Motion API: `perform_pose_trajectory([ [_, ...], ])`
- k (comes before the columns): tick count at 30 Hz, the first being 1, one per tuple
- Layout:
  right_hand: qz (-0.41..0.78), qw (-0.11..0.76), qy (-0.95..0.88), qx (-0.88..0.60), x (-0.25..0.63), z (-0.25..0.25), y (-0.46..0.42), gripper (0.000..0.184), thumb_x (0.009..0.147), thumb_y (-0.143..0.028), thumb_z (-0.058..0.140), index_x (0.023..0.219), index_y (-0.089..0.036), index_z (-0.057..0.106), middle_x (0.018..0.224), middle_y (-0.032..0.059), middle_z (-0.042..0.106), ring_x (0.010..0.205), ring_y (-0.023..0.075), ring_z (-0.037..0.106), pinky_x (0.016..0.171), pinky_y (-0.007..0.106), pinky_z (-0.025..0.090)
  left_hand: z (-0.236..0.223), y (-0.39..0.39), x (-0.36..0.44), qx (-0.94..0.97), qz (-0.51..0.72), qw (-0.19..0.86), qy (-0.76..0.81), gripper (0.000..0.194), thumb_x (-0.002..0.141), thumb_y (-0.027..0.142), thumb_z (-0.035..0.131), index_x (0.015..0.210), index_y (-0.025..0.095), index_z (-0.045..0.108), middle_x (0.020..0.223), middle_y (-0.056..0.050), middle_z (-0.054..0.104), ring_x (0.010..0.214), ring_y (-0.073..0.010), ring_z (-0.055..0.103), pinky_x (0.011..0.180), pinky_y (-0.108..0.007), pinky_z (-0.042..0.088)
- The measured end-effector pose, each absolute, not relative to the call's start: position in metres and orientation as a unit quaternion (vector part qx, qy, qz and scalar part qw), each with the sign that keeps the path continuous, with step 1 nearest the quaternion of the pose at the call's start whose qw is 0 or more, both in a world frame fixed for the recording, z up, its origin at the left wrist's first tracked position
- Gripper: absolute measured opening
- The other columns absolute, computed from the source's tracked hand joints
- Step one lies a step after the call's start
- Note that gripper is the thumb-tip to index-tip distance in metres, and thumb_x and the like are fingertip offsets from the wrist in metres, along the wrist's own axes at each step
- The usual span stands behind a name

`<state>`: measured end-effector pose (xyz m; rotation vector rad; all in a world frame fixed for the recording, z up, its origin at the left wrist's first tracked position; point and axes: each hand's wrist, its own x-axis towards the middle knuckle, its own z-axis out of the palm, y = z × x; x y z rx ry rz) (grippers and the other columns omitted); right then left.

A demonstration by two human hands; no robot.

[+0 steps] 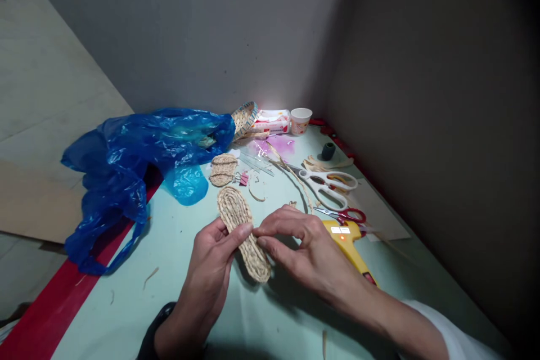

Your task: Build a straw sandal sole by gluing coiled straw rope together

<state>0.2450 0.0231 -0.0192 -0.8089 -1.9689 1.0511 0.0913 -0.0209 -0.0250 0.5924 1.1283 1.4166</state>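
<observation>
Straw-coloured cord, coiled into a long oval sole (236, 211), sits tilted above the pale green tabletop (169, 247), near the middle of the view. The left hand (211, 259) grips it from one side, thumb pressed flat across the upper face and the other fingers curled behind. At the opposite edge, the right hand (304, 242) brings thumb and forefinger close together against the coils; whether they pinch the rim or a strand cannot be told. A yellow glue gun (348, 242) lies partly behind that hand, with red-handled scissors (343, 215) just beyond its upper end and larger white-handled scissors (311, 175) farther back. Past the sole's far tip rests a smaller coiled oval (223, 171) with a pink binder clip (242, 179) beside it. To the left spreads a crumpled blue plastic bag (126, 143); near the wall stands a paper cup (301, 122).
</observation>
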Motion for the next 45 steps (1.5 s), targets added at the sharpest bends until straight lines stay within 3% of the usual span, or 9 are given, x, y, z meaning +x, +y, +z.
perform_pose_trajectory([
  [12, 0.422, 0.336, -0.763, -0.356, 0.246, -0.024, 0.026, 0.027, 0.091, -0.019, 0.057, 0.107, -0.019, 0.079, 0.105, 0.0103, 0.078, 0.102, 0.0251, 0.068, 0.089, 0.041, 0.051, -0.025, -0.018, 0.094, 0.241, 0.629, 0.575, 0.465, 0.036, 0.082, 0.024, 0.077, 0.117, 0.016, 0.067, 0.116, -0.009, 0.075, 0.117, -0.0269, 0.065, 0.101, -0.038, 0.048],
  [24, 0.354, 0.307, -0.818, -0.334, 0.242, -0.025, 0.019, 0.037, 0.091, -0.004, 0.049, 0.113, -0.016, 0.075, 0.098, 0.01, 0.073, 0.094, 0.0254, 0.058, 0.087, 0.044, 0.046, -0.03, -0.016, 0.098, 0.218, 0.657, 0.544, 0.474, 0.036, 0.07, 0.024, 0.085, 0.101, 0.014, 0.069, 0.104, -0.01, 0.078, 0.107, -0.0283, 0.069, 0.097, -0.04, 0.051],
  [31, 0.428, 0.312, -0.768, -0.361, 0.24, -0.029, 0.017, 0.026, 0.094, -0.016, 0.057, 0.108, -0.02, 0.077, 0.105, 0.0101, 0.073, 0.099, 0.0248, 0.064, 0.088, 0.041, 0.048, -0.029, -0.017, 0.099, 0.212, 0.657, 0.548, 0.473, 0.039, 0.071, 0.026, 0.085, 0.104, 0.013, 0.07, 0.106, -0.011, 0.078, 0.107, -0.028, 0.07, 0.096, -0.039, 0.052],
  [38, 0.479, 0.366, -0.717, -0.351, 0.243, -0.029, 0.024, 0.017, 0.091, -0.022, 0.063, 0.094, -0.02, 0.079, 0.096, 0.0066, 0.078, 0.092, 0.0213, 0.07, 0.086, 0.035, 0.05, -0.027, -0.017, 0.102, 0.219, 0.652, 0.551, 0.471, 0.033, 0.07, 0.026, 0.086, 0.097, 0.013, 0.073, 0.099, -0.01, 0.08, 0.102, -0.0278, 0.072, 0.094, -0.038, 0.053],
  [45, 0.499, 0.359, -0.684, -0.393, 0.244, -0.023, 0.028, 0.012, 0.087, -0.024, 0.067, 0.081, -0.017, 0.074, 0.082, 0.005, 0.078, 0.079, 0.0195, 0.069, 0.077, 0.031, 0.049, -0.03, -0.018, 0.109, 0.233, 0.643, 0.563, 0.463, 0.037, 0.07, 0.024, 0.085, 0.104, 0.014, 0.074, 0.102, -0.009, 0.08, 0.104, -0.0276, 0.072, 0.095, -0.038, 0.052],
])
